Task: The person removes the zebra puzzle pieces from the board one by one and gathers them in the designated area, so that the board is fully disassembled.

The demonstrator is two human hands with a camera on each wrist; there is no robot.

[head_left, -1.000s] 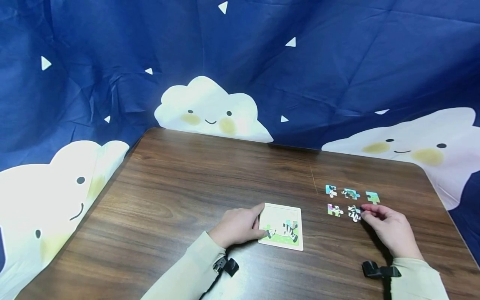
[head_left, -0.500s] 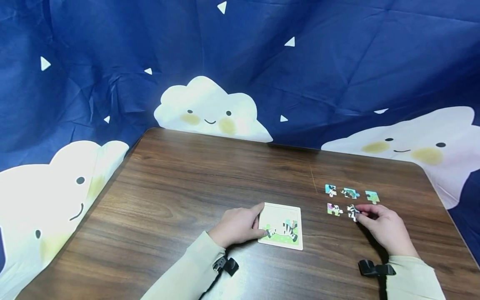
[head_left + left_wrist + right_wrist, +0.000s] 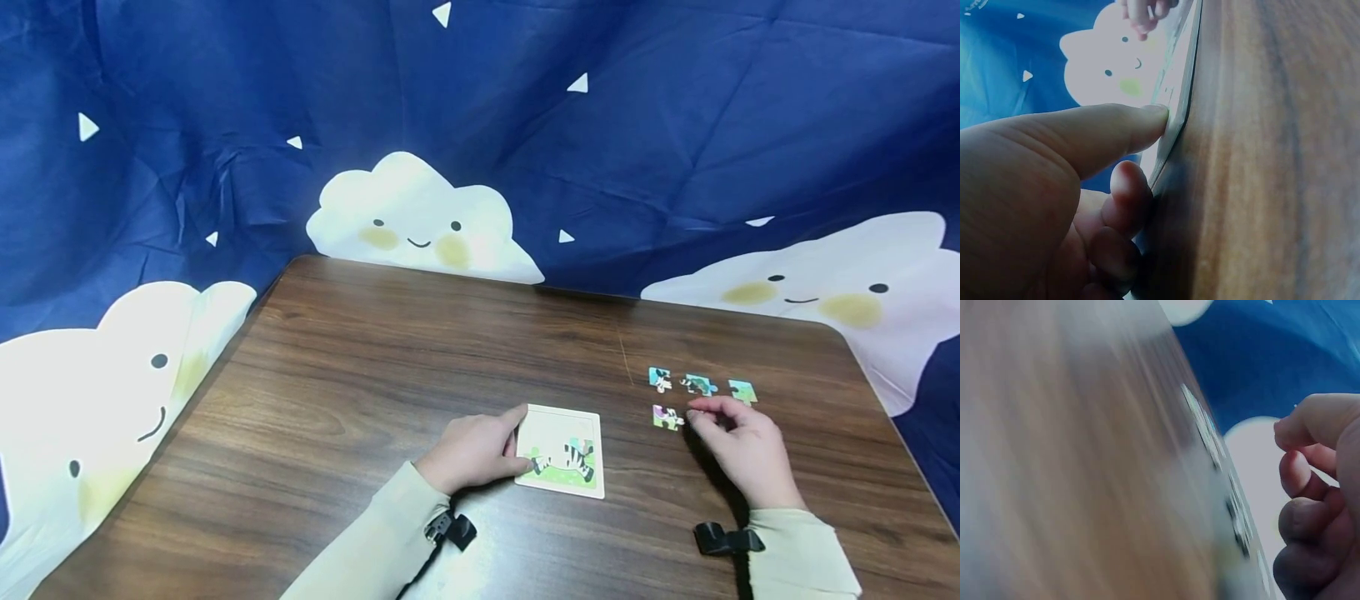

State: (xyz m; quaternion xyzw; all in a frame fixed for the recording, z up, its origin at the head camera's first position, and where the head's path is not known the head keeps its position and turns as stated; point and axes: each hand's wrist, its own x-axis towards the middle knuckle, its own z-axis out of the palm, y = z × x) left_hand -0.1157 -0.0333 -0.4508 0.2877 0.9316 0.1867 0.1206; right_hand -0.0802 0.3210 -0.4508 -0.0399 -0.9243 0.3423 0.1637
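Note:
In the head view, my left hand (image 3: 480, 450) holds the left edge of a square puzzle board (image 3: 558, 425). Part of a zebra on green grass fills the board's lower half. My left thumb (image 3: 1141, 122) lies on the board's rim in the left wrist view. Over at the right, my right hand (image 3: 746, 446) has thumb and forefinger pinched together on a striped puzzle piece, which the fingers hide. A pink-and-green puzzle piece (image 3: 666, 418) lies just left of those fingertips. In the right wrist view, the curled right fingers (image 3: 1300, 519) are raised above the table.
Behind the right hand lie three more pieces in a row: a blue one with a zebra face (image 3: 660, 379), a blue one with dark markings (image 3: 699, 384) and a blue-green one (image 3: 742, 391). A blue cloud-print curtain (image 3: 480, 100) hangs behind the brown table (image 3: 375, 350).
My right hand has moved left, and the striped piece it gripped has gone from view behind the fingers. The left hand and the board stay in place.

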